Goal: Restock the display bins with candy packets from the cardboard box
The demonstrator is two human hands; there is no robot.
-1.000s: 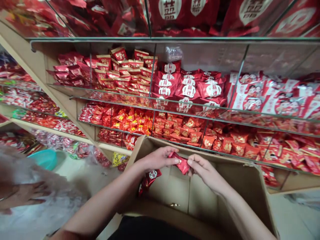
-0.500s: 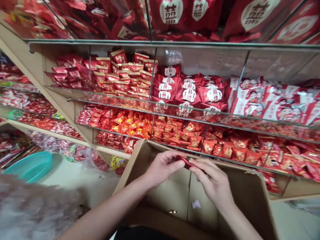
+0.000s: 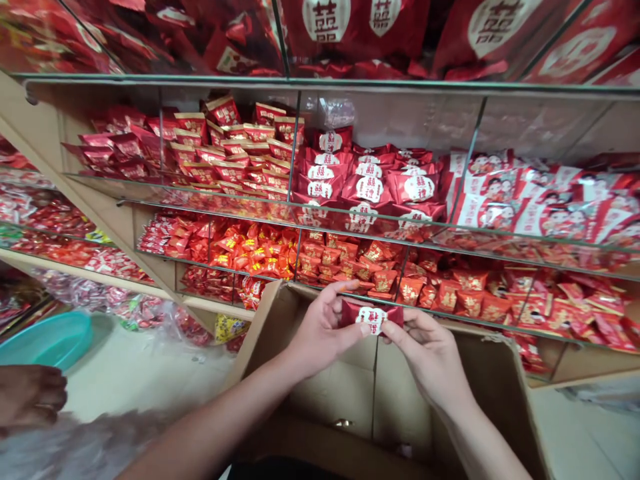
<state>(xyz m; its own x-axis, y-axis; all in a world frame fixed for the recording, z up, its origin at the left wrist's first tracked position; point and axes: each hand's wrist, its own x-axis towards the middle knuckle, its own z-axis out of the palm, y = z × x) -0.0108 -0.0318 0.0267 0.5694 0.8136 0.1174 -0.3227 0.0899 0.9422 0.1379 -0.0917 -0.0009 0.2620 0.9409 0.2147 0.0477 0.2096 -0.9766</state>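
Note:
A small dark-red wrapped packet [image 3: 372, 319] with a white label is stretched between my two hands, its printed face turned up to me. My left hand [image 3: 327, 323] pinches its left end, thumb on the label's edge. At the other end, my right hand [image 3: 425, 350] grips it with thumb in front and fingers behind. Below both hands stands an open cardboard box [image 3: 345, 393]. On its floor lie a small shiny gold scrap [image 3: 343, 423] and a pale scrap [image 3: 404, 450] near the front wall.
Glass-fronted shelves [image 3: 350, 230] hold red packets in rows ahead, with large red bags [image 3: 325, 20] above. At left, another person's hand [image 3: 33, 397] is over translucent plastic [image 3: 100, 447]. A teal basin [image 3: 50, 340] rests on the floor.
The packet has turned so that its white label faces me. Another person's hand has come into view at the left. The pale scrap now appears lower in the box.

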